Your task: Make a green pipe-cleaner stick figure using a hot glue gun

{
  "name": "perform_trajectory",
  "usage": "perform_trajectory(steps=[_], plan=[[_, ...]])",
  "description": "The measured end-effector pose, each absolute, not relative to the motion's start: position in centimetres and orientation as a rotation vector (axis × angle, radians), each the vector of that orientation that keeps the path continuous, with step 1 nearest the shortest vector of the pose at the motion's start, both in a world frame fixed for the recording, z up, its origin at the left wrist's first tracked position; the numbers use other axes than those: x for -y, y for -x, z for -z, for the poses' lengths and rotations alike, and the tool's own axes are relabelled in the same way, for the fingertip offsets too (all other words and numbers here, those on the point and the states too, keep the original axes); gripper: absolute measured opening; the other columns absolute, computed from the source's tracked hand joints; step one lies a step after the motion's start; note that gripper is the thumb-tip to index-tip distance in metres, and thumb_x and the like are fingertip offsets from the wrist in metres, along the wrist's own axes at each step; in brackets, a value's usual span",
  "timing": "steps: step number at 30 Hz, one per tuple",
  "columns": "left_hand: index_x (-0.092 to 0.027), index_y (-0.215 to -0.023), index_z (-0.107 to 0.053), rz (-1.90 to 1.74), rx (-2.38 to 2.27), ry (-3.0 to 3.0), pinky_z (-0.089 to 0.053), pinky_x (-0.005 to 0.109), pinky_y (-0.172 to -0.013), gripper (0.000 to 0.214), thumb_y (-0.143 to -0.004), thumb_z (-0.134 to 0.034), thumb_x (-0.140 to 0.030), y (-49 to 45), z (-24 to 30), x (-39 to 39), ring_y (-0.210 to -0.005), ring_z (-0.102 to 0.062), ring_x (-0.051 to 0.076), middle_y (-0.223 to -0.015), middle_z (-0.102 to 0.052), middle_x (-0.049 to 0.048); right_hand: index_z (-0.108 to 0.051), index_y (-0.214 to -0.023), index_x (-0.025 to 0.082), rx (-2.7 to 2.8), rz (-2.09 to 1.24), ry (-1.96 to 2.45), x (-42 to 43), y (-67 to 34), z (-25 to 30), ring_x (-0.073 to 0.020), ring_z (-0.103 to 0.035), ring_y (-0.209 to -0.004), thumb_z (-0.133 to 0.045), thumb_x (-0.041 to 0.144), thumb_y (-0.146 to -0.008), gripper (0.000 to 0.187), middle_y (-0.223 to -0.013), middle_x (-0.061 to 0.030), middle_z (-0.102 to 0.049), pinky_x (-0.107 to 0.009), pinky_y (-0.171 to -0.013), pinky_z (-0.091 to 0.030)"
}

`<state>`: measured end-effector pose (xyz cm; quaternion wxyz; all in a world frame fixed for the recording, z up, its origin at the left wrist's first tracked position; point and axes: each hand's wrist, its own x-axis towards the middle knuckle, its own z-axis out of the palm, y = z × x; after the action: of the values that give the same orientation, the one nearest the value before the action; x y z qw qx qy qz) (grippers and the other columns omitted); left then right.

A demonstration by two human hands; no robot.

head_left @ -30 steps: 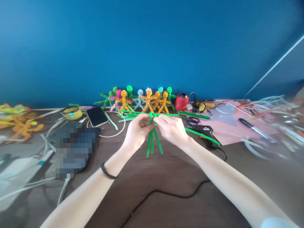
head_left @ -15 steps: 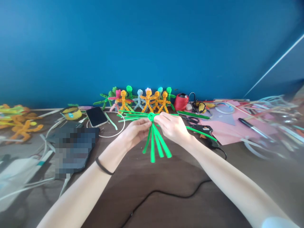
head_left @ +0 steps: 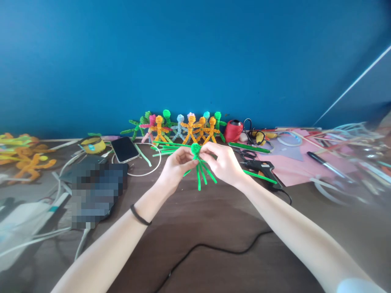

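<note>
Wall (head_left: 195, 61): plain deep blue, rising straight behind the figures (head_left: 183, 128), which stand in a row at its foot
Table (head_left: 214, 228): dark brown wood, bare in front of the figures, cluttered to both sides of them
Paper (head_left: 293, 167): pink sheets lying flat, right of the figures
Cord (head_left: 214, 248): black, snaking over the bare wood well in front of the figures
Left hand (head_left: 177, 165): raised in front of the figures, fingertips pinched narrow on the bundle just under its knob
Right hand (head_left: 224, 162): in front of the figures too, close beside the left, thumb and forefinger closed on the same bundle
Bundle (head_left: 200, 171): green pipe cleaners held off the table between both hands, just in front of the figures; coiled knob on top, loose ends splaying downward
Glue gun (head_left: 262, 167): black, lying front-right of the figures
Phone (head_left: 124, 149): dark screen up, left of the figures
Spool (head_left: 233, 130): red, just right of the figures, by the wall
</note>
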<state>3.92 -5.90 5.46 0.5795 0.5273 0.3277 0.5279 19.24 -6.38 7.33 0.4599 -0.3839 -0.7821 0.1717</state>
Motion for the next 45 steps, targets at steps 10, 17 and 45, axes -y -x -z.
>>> perform_trajectory(steps=[10,17,45], plan=[[-0.019,-0.069,-0.056,-1.374,-1.031,-2.009,-0.043,0.025,-0.068,0.013,-0.068,-0.054,-0.005,-2.9,-6.3,5.8,-0.075,-0.055,0.013,-0.072,-0.058,-0.0012,-0.047,-0.064,0.017,1.807,-1.111,0.929,6.3,-19.4,-7.8,-0.0062,-0.035,-0.046,-0.057,0.025,-0.076,0.018,-0.053,0.0055,-0.041,-0.021,-0.046,-0.027],[-0.018,-0.085,-0.057,-1.136,-0.978,-1.834,-0.045,0.028,-0.075,0.014,-0.071,-0.059,-0.017,-2.9,-6.3,5.6,-0.084,-0.057,0.016,-0.085,-0.060,0.0021,-0.050,-0.068,0.016,1.896,-0.808,0.996,6.0,-19.9,-7.8,-0.0074,-0.037,-0.052,-0.053,0.021,-0.079,0.012,-0.056,0.0050,-0.044,-0.022,-0.052,-0.030],[-0.022,-0.083,-0.062,-1.392,-0.892,-2.270,-0.044,0.029,-0.080,0.016,-0.079,-0.051,-0.012,-2.7,-6.1,6.4,-0.086,-0.059,0.017,-0.090,-0.065,0.0047,-0.049,-0.061,0.014,1.367,-1.986,0.805,5.4,-20.1,-8.2,-0.0014,-0.028,-0.033,-0.055,0.008,-0.065,0.009,-0.046,0.0047,-0.047,-0.017,-0.034,-0.014]])
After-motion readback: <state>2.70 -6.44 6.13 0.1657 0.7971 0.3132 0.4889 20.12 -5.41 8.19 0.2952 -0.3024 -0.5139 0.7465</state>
